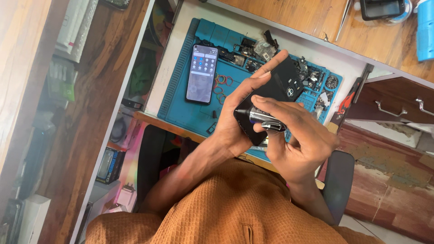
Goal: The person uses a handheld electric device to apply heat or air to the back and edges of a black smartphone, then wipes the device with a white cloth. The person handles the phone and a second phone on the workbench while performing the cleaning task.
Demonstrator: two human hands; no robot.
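My left hand [235, 117] grips a black phone [282, 83] held back-side up above the blue work mat [190, 95], fingers wrapped along its upper edge. My right hand [300, 140] holds a small silver-and-black tool [260, 115], its dark tip pressed against the lower end of the black phone. A second phone [202, 73] with a lit screen lies flat on the mat to the left.
Coloured rubber bands [222, 83] and several small phone parts [253, 49] lie scattered on the mat. A red-handled tool [350, 99] rests at the mat's right edge. Wooden drawers [398, 106] with metal handles stand at right. A blue container [425, 31] stands on the wooden desktop.
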